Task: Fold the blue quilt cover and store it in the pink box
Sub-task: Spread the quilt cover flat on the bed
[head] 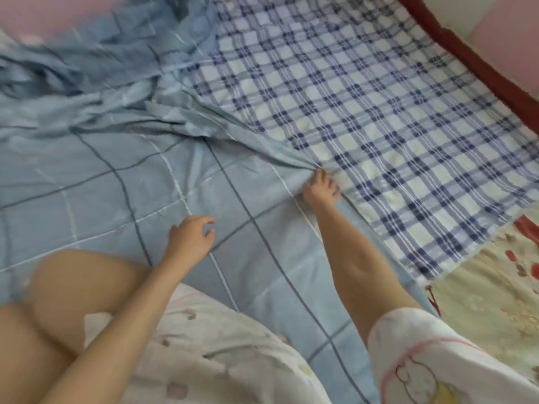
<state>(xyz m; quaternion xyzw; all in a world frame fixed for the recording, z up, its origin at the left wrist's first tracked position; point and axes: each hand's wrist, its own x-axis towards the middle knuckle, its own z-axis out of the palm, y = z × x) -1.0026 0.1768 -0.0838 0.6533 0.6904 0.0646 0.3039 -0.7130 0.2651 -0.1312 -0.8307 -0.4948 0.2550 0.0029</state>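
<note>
The blue quilt cover [110, 182], light blue with dark and white grid lines, is spread over the left and middle of the bed and lies bunched up at the far left. My right hand [320, 190] grips its right edge, where the cloth gathers into folds. My left hand [191, 239] hovers over the flat part of the cover with fingers loosely curled and holds nothing. No pink box shows in view.
A blue and white plaid sheet [364, 97] covers the right half of the bed. A dark red bed frame [472, 56] runs along the far right. A cream floral blanket [490, 301] lies at the lower right. My bare knees [73, 301] rest on the cover.
</note>
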